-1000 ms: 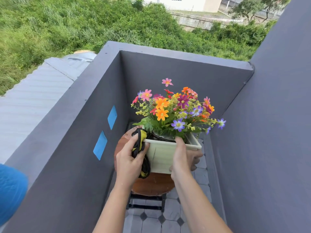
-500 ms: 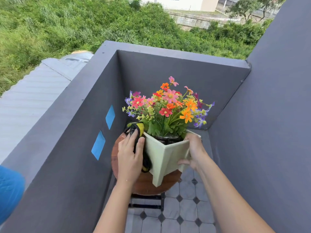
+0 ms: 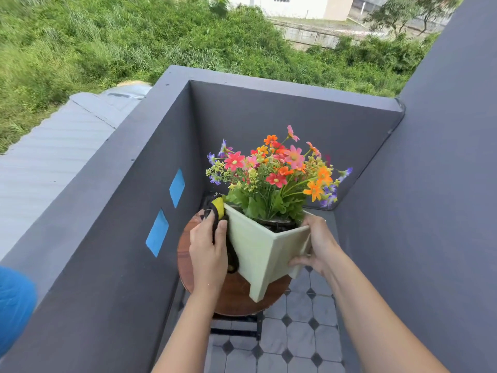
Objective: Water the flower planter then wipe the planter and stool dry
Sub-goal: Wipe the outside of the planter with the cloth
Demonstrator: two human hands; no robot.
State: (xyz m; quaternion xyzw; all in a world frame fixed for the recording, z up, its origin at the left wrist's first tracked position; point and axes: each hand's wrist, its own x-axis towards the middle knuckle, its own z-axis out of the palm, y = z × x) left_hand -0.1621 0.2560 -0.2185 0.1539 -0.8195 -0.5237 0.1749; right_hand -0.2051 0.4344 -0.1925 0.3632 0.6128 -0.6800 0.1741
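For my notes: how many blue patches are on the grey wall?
2, both on the left wall: upper patch nearer the corner, lower patch beside the stool. None looks hidden.

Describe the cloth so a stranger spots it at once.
Find the wooden stool in the grey balcony corner and the pale green planter above it. Against the planter's left face, the left hand holds a cloth, the only black-and-yellow thing.
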